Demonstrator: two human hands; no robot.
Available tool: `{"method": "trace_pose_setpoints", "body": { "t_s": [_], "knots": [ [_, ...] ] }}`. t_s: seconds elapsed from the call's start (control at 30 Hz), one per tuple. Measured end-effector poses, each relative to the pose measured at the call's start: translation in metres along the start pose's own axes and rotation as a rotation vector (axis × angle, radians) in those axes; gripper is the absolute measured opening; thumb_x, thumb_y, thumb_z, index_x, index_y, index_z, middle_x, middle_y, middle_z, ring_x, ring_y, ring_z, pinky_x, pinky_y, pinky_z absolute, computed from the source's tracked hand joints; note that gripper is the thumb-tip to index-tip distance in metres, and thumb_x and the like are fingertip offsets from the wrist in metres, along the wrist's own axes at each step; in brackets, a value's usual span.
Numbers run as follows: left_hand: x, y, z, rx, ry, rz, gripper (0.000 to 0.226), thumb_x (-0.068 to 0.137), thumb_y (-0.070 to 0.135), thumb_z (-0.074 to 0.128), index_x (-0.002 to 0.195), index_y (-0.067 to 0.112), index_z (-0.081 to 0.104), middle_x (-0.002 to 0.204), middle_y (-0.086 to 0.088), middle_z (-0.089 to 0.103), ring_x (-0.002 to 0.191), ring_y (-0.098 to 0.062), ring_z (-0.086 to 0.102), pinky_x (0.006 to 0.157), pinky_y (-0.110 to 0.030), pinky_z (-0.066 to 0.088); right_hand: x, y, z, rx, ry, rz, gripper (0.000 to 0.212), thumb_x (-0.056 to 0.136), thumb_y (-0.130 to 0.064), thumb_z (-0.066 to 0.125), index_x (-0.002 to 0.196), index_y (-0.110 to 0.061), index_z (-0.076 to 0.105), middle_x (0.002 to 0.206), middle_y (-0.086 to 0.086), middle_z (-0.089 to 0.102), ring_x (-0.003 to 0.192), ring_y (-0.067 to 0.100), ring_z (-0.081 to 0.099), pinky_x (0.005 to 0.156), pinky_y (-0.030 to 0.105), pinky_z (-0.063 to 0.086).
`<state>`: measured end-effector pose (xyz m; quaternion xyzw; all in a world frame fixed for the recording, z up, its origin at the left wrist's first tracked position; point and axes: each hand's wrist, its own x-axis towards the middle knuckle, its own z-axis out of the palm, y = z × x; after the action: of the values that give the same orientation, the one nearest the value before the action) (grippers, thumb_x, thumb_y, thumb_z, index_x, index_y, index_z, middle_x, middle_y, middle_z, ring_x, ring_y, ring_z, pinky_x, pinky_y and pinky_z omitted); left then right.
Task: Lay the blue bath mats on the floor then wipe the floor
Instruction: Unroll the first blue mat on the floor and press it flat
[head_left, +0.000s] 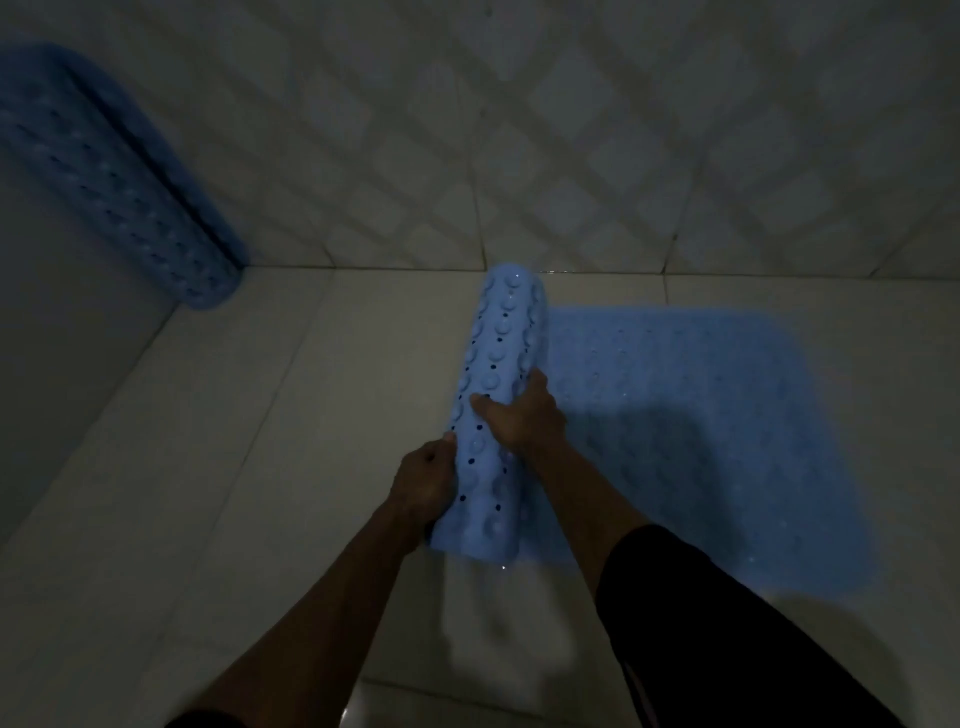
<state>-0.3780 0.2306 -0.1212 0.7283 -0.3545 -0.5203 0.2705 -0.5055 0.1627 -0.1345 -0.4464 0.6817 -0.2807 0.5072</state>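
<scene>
A blue bath mat with suction cups and small holes lies partly unrolled on the pale tiled floor. Its rolled part (497, 395) runs from near the far wall toward me, and its flat part (701, 415) spreads to the right. My left hand (423, 483) grips the near left side of the roll. My right hand (522, 413) presses on top of the roll, fingers spread over it. A second blue mat (130, 192), rolled up, leans in the far left corner against the wall.
Tiled walls with a diamond pattern (571, 156) meet the floor just beyond the roll's far end. A left wall (62, 353) closes in that side. My dark-clothed knee (727, 623) is at the lower right. Bare floor tiles (260, 415) stretch left of the roll.
</scene>
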Motion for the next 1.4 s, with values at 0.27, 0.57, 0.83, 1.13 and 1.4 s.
{"method": "trace_pose_setpoints", "body": {
  "t_s": [0.27, 0.57, 0.83, 1.13, 1.4],
  "knots": [
    [0.013, -0.025, -0.042, 0.187, 0.150, 0.031, 0.075, 0.093, 0.075, 0.037, 0.137, 0.018, 0.056, 0.134, -0.008, 0.063, 0.119, -0.027, 0.060, 0.105, -0.042, 0.047, -0.006, -0.018, 0.051, -0.173, -0.206, -0.055, 0.084, 0.092, -0.028, 0.064, 0.156, -0.014, 0.011, 0.158, 0.013, 0.026, 0.142, 0.032, 0.033, 0.116, 0.039, 0.031],
    [0.012, -0.020, -0.049, 0.438, 0.122, 0.160, 0.060, 0.091, 0.028, 0.073, 0.141, 0.011, 0.046, 0.127, -0.005, 0.063, 0.097, -0.010, 0.055, 0.074, -0.016, 0.040, 0.006, -0.016, 0.054, -0.078, -0.237, -0.098, 0.050, 0.092, 0.000, 0.051, 0.140, -0.001, 0.038, 0.134, 0.021, 0.051, 0.127, 0.038, 0.049, 0.108, 0.046, 0.040],
    [0.031, -0.041, -0.093, 0.485, 0.224, 0.315, 0.060, 0.093, 0.007, 0.061, 0.148, 0.001, 0.037, 0.128, -0.023, 0.053, 0.116, -0.036, 0.054, 0.086, -0.025, 0.037, 0.006, -0.034, 0.104, -0.423, -0.241, -0.239, 0.055, 0.093, -0.016, 0.053, 0.146, -0.013, 0.040, 0.154, 0.020, 0.025, 0.139, 0.038, 0.030, 0.114, 0.045, 0.029],
    [0.060, -0.067, -0.123, 0.631, 0.180, 0.389, 0.062, 0.094, 0.053, 0.030, 0.144, 0.022, 0.048, 0.133, -0.003, 0.058, 0.117, -0.025, 0.057, 0.090, -0.046, 0.053, 0.015, -0.039, 0.148, -0.573, -0.258, -0.371, 0.066, 0.089, -0.060, 0.017, 0.152, -0.041, 0.014, 0.127, 0.027, 0.056, 0.104, 0.043, 0.058, 0.089, 0.055, 0.051],
    [0.060, -0.069, -0.148, 0.697, 0.275, 0.294, 0.073, 0.092, 0.032, 0.056, 0.156, 0.015, 0.024, 0.142, -0.013, 0.046, 0.127, -0.035, 0.046, 0.098, -0.053, 0.045, 0.023, -0.036, 0.138, -0.643, -0.221, -0.422, 0.055, 0.102, -0.041, 0.030, 0.155, -0.036, 0.016, 0.131, 0.022, 0.057, 0.120, 0.043, 0.049, 0.098, 0.058, 0.044]
  ]
}}
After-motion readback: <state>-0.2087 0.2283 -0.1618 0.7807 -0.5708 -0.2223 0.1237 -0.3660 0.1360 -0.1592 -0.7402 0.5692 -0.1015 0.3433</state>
